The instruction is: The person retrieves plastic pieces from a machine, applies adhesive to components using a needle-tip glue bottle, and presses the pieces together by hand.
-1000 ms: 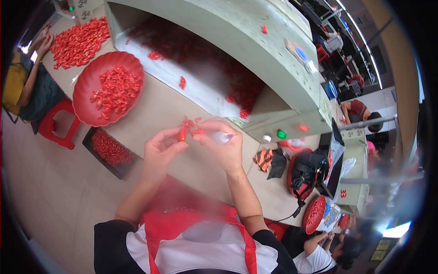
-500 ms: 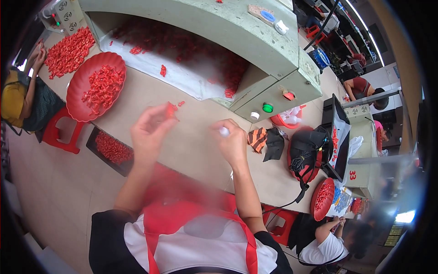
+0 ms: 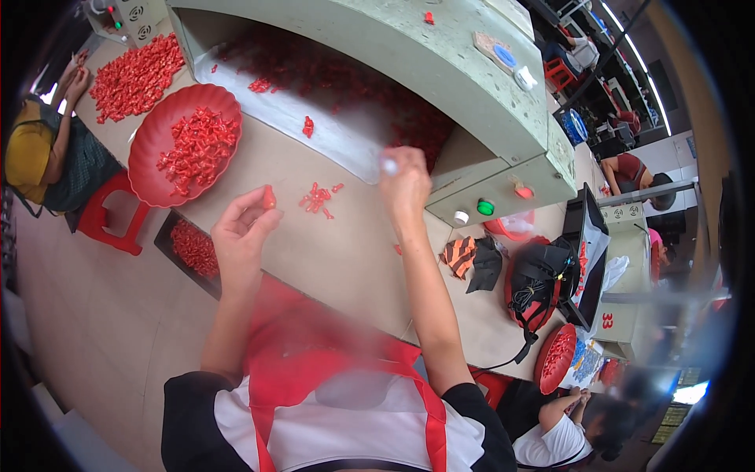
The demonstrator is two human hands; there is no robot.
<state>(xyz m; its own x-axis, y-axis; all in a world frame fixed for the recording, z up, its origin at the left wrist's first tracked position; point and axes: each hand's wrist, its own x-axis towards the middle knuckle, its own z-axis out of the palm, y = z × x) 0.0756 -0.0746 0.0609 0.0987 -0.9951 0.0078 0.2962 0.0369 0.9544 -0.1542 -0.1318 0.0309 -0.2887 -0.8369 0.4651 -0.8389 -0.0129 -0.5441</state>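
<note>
My left hand is closed in a pinch over the table, with a small red plastic piece standing up between thumb and fingertips. Farther forward, my right hand is closed around a small white round-ended object, whose kind I cannot make out. That hand hovers by the edge of a white sheet at the opening of a grey-green metal machine. Several loose red pieces lie on the table between my hands. More red pieces are scattered on the sheet, the deeper ones in shadow.
To the left stand a red scalloped bowl of red pieces, a heap of them and a dark tray. On the right are cloth scraps, a black bag and a black tray. Other people sit at both sides.
My right hand has moved forward to the machine's opening, still around the white object. My left hand has drawn back from the loose red pieces, which now show more fully. The view has shifted slightly.
</note>
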